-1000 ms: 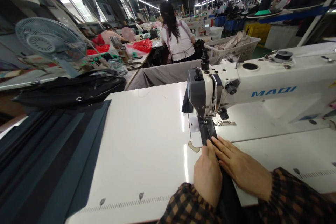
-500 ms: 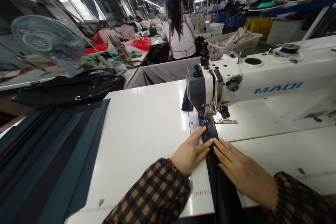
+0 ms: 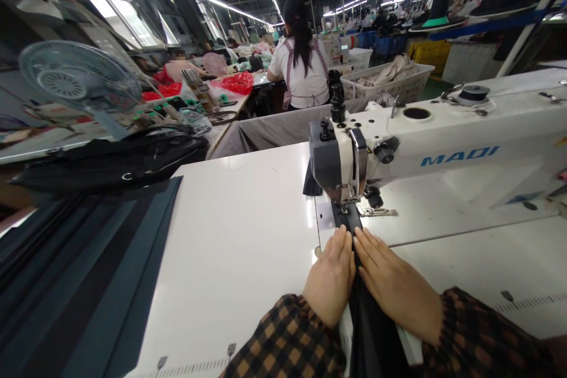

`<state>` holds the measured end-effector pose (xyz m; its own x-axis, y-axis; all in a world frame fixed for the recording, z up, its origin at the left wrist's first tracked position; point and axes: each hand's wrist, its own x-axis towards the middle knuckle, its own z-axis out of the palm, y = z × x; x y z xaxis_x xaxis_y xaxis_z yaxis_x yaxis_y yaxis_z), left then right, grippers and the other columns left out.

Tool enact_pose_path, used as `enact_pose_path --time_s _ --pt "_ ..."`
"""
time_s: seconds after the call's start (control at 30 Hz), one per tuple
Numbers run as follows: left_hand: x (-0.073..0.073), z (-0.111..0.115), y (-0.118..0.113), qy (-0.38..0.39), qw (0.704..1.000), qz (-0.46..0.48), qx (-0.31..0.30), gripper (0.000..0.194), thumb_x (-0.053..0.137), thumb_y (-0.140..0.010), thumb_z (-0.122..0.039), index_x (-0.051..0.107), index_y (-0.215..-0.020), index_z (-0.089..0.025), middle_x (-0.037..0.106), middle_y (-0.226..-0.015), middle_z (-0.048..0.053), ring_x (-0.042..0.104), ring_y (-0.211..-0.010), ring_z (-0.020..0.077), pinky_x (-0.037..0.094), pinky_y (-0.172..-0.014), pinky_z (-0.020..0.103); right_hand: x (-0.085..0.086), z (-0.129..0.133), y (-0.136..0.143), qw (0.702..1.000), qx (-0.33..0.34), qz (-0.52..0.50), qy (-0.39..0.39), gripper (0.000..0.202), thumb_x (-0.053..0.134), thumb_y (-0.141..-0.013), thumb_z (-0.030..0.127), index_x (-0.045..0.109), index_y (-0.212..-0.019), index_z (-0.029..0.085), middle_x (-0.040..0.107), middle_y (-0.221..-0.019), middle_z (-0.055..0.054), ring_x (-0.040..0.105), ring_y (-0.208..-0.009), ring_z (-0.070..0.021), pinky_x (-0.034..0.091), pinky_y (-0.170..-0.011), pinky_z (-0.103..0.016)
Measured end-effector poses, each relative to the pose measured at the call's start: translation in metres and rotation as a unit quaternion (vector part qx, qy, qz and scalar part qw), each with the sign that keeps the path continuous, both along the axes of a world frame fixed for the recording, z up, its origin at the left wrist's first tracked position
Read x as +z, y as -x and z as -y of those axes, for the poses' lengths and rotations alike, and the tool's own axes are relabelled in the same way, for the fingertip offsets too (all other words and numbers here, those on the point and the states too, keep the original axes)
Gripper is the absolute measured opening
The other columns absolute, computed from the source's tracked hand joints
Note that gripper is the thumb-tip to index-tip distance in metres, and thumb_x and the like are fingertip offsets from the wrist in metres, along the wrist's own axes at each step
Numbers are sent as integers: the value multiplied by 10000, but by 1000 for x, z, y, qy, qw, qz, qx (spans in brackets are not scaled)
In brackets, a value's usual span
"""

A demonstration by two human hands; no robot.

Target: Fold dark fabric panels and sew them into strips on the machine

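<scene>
Nearest: dark fabric strip (image 3: 374,331) running from table edge up to presser foot of sewing machine (image 3: 443,147). L hand (image 3: 330,277) flat on strip's left edge, fingers straight & together, pressing, not gripping. R hand (image 3: 394,286) flat on right edge, fingers extended, just short of the machine's needle. Hands side by side, nearly touching. Left of machine: stacked dark panels (image 3: 88,271), black bag (image 3: 119,159), fan (image 3: 80,80). Behind machine: basket (image 3: 390,82), seated person in white top (image 3: 303,71).

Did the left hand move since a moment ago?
Yes. The left hand lay spread out to the left of the black strip; now it sits closer in beside the strip, next to the right hand, below the sewing machine foot.
</scene>
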<state>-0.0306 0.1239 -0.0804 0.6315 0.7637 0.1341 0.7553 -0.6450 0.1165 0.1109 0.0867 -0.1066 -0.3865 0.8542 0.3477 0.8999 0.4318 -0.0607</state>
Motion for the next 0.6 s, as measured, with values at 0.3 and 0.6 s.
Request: enact_pose_path --time_s 0.3,0.6 --pt "5 -6 -12 24 998 -5 51 390 330 -826 -54 409 -1208 -59 432 -1289 163 460 -1146 198 461 -890 296 -2 -18 2 999 -11 -34 2 432 310 -847 123 383 -1265 41 371 -1323 -165 288 -1247 -219 331 -1010 -381" --pt "31 27 -17 110 987 4 120 389 373 -826 -174 441 -1201 -93 445 -1277 164 511 -1084 248 448 -892 363 -7 -21 1 1000 -11 -23 3 483 343 -786 74 375 -1266 29 335 -1342 -176 265 -1256 -232 342 -1000 -379"
